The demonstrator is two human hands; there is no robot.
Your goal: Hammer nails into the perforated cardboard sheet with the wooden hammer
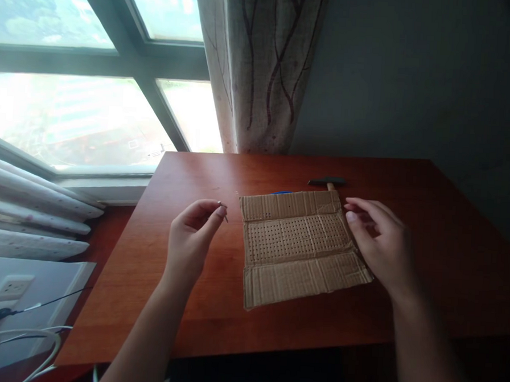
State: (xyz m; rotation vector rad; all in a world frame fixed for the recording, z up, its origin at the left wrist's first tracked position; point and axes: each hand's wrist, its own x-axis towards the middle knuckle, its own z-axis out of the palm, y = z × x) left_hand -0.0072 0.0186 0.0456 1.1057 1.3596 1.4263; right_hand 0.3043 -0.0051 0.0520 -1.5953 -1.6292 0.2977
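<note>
A flat piece of cardboard [300, 244] with rows of small holes across its middle lies on the reddish wooden table [240, 310]. My left hand [193, 236] hovers just left of it, fingers pinched on a small nail [223, 207]. My right hand [378, 240] rests at the cardboard's right edge with its fingers apart and holds nothing. A hammer [326, 182] lies behind the cardboard's far edge, its handle mostly hidden under the sheet.
A blue object [280, 192] peeks out at the cardboard's far edge. A window [84, 91] and a patterned curtain [261, 71] stand behind the table. A power strip [5, 295] with cables sits low at the left.
</note>
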